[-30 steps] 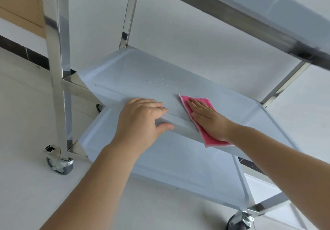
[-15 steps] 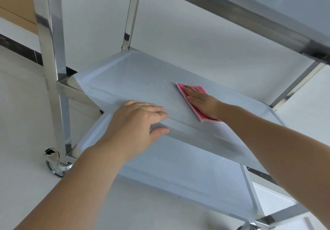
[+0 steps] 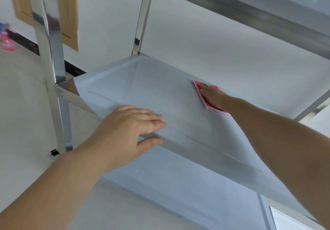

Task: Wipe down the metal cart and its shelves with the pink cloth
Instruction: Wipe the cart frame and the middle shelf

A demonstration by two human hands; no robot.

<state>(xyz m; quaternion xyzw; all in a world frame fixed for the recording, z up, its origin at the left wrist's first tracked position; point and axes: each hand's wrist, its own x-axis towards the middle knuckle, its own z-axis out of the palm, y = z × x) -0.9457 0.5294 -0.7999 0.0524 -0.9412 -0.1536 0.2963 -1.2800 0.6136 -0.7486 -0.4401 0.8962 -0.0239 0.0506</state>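
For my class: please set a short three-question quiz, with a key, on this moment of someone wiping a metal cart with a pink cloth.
1. True or false: the right hand lies flat on the pink cloth.
2. Which shelf is the cloth on? A) top shelf B) middle shelf C) bottom shelf
3. Fill in: the left hand holds the front ____ of the middle shelf, fingers on top and thumb below.

Key
1. True: straight fingers press the cloth against the shelf.
2. B: the top shelf is overhead and the bottom shelf lies underneath.
3. Edge.
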